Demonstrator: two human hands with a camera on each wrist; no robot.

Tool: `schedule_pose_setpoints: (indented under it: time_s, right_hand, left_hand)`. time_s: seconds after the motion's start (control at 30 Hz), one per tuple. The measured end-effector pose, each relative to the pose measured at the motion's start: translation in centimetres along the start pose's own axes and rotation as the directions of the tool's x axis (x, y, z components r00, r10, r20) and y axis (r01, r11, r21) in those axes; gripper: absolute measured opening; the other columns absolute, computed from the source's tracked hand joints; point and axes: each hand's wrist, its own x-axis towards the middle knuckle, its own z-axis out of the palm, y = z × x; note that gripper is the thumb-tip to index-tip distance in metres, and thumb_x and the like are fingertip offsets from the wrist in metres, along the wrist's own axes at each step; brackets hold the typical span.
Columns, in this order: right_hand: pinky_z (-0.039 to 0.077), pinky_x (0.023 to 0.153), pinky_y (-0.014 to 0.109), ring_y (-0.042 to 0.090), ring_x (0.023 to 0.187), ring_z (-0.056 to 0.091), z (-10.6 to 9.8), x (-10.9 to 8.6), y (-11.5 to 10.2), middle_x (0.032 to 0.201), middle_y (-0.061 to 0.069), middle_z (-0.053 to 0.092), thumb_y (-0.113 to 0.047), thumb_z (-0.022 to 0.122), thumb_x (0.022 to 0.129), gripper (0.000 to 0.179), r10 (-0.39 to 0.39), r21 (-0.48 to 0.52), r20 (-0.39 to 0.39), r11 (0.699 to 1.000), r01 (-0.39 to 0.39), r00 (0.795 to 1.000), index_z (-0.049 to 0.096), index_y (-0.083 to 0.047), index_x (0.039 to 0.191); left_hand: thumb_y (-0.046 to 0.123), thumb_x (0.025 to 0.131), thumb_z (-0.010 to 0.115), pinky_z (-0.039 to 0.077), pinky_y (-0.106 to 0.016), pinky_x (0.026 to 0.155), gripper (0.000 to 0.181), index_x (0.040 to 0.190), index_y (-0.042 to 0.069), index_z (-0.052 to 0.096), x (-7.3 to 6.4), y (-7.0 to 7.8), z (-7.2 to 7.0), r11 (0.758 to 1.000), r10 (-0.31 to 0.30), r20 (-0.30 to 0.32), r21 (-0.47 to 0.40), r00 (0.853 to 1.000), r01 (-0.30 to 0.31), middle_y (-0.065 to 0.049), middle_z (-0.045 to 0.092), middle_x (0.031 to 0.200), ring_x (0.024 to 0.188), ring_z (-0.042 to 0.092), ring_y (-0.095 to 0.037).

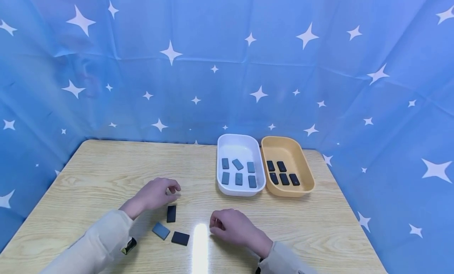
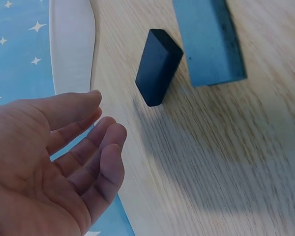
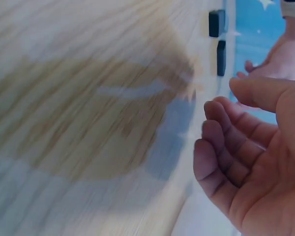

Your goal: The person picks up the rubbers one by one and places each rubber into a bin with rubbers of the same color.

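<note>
My left hand (image 1: pixel 156 193) hovers over the table just beyond an upright-lying black rectangular block (image 1: pixel 171 213), fingers loosely bent and holding nothing. Closer to me lie a blue-grey block (image 1: pixel 161 230) and a second black block (image 1: pixel 180 238). The left wrist view shows a black block (image 2: pixel 159 69) and the blue-grey block (image 2: pixel 209 44), both apart from the fingers. My right hand (image 1: pixel 234 226) is to the right of the loose blocks, its fingers loosely curled around nothing. In the right wrist view, two dark blocks (image 3: pixel 221 58) appear beyond the fingertips.
A white bin (image 1: pixel 238 148) at the table's back right contains several blue-grey blocks (image 1: pixel 239 179). Against its right side stands an orange bin (image 1: pixel 281 148) with several black blocks (image 1: pixel 284 179). A blue star-patterned curtain (image 1: pixel 213 41) hangs behind the wooden table (image 1: pixel 117 167).
</note>
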Motion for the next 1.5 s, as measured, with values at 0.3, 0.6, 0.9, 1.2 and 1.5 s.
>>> schedule_pose_setpoints:
  time_s: [0.3, 0.6, 0.9, 1.2, 1.5]
  right_hand:
    - [0.038, 0.060, 0.014, -0.004, 0.064, 0.045, 1.3, 1.4, -2.5, 0.072, -0.017, 0.052, -0.027, 0.066, 0.088, 0.005, -0.082, -0.114, 0.003, 0.990, 0.082, 0.997, 0.064, -0.023, 0.090]
    - [0.039, 0.061, 0.015, -0.001, 0.074, 0.045, 2.7, 1.9, -4.2, 0.092, -0.009, 0.056, -0.030, 0.069, 0.086, 0.030, -0.130, -0.141, 0.003, 0.982, 0.129, 0.992, 0.062, -0.021, 0.113]
    - [0.039, 0.065, 0.015, 0.001, 0.083, 0.045, 3.6, 2.5, -5.1, 0.100, -0.011, 0.053, -0.029, 0.069, 0.085, 0.032, -0.119, -0.101, 0.019, 0.988, 0.120, 0.993, 0.060, -0.022, 0.115]
    - [0.038, 0.066, 0.013, 0.000, 0.079, 0.044, 4.4, 3.1, -5.5, 0.093, -0.012, 0.052, -0.027, 0.068, 0.086, 0.023, -0.140, -0.106, 0.029, 0.984, 0.143, 0.990, 0.061, -0.020, 0.107]
    - [0.035, 0.062, 0.014, 0.001, 0.074, 0.042, 4.9, 3.5, -5.8, 0.088, -0.010, 0.051, -0.022, 0.068, 0.085, 0.022, -0.131, -0.122, 0.008, 0.984, 0.131, 0.991, 0.063, -0.016, 0.105]
  left_hand:
    - [0.019, 0.089, 0.069, 0.048, -0.034, 0.073, 0.018, 0.106, 0.014, 0.071, -0.4, -0.4, 0.1, 1.000, 0.004, -0.019, -0.021, 1.000, -0.004, 0.003, 0.068, 0.092, 0.083, 0.061, -0.010]
    - [0.018, 0.088, 0.069, 0.048, -0.033, 0.073, 0.018, 0.106, 0.015, 0.071, -0.3, -0.8, 0.2, 1.000, -0.015, -0.011, -0.013, 1.000, 0.015, 0.004, 0.068, 0.093, 0.084, 0.060, -0.011]
    - [0.018, 0.090, 0.068, 0.047, -0.032, 0.070, 0.019, 0.108, 0.014, 0.070, -0.5, -0.7, 0.1, 0.999, -0.010, -0.006, -0.040, 1.000, 0.010, 0.004, 0.068, 0.094, 0.081, 0.059, -0.009]
    - [0.018, 0.091, 0.066, 0.047, -0.030, 0.067, 0.019, 0.110, 0.012, 0.069, -0.8, -0.3, -0.2, 0.997, 0.008, 0.006, -0.081, 1.000, -0.007, 0.003, 0.068, 0.094, 0.079, 0.059, -0.008]
    - [0.017, 0.091, 0.066, 0.047, -0.029, 0.067, 0.019, 0.110, 0.012, 0.069, -0.8, -0.4, -0.1, 0.996, 0.013, -0.001, -0.088, 1.000, -0.014, 0.003, 0.068, 0.093, 0.078, 0.059, -0.008]
